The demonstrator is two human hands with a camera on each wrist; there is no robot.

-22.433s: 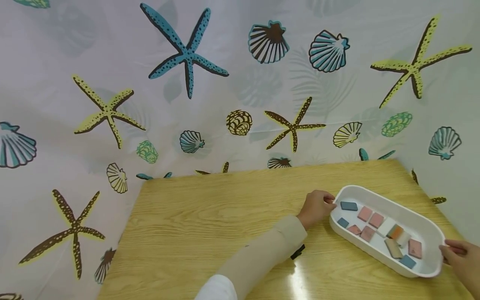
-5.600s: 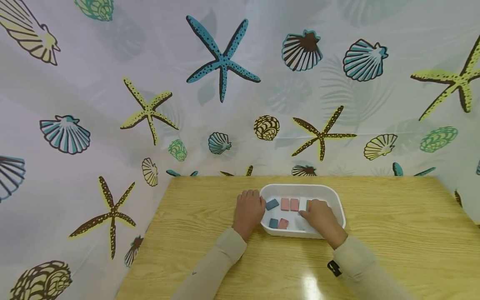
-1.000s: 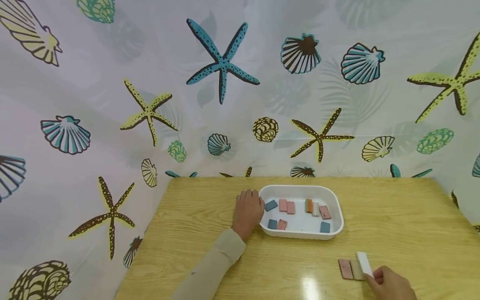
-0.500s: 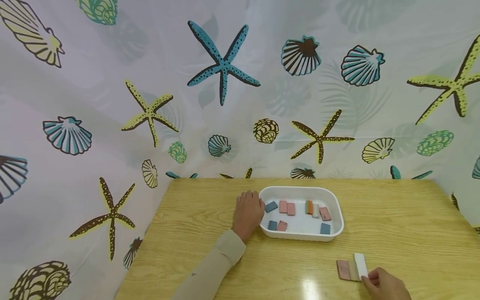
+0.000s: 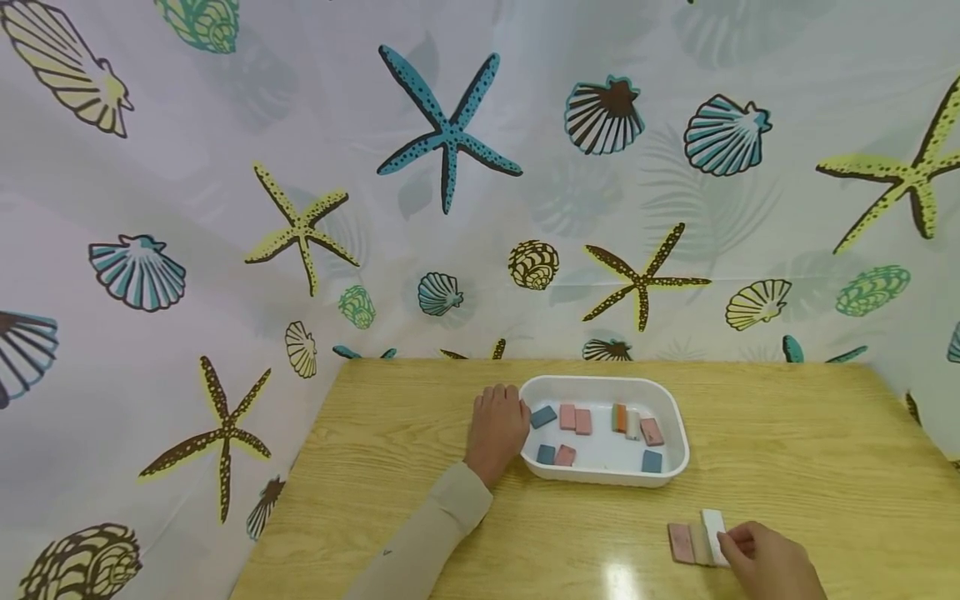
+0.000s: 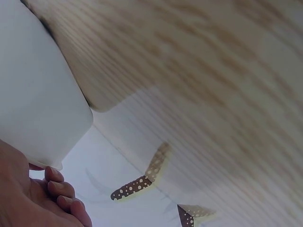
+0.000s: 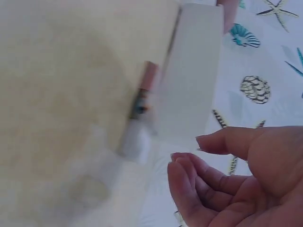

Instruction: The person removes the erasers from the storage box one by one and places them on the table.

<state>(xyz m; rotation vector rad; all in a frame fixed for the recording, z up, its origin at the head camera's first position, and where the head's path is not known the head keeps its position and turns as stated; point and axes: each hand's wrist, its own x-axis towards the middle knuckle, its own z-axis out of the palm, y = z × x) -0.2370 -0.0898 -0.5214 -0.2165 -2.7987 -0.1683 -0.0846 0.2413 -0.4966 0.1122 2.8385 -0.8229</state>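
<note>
While the right hand [image 5: 772, 562], thumb and fingertips slightly apart, is poised at the oblong white block [image 5: 712, 527] in a row with a beige block [image 5: 699, 548] and a pink block [image 5: 681, 543], a strip of wood-grained tabletop [image 5: 637, 515] separates them from the smooth, round-cornered tray [image 5: 600, 477], its left rim gripped by the left hand [image 5: 498, 427].

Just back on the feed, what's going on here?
A person is working two-handed at a wooden table. The left hand holds the left end of a white tray with pink, blue and other loose blocks in it. Nearer the person, a pink block, a tan block and a white block lie side by side. The right hand is at the white one, apparently not gripping it.
</note>
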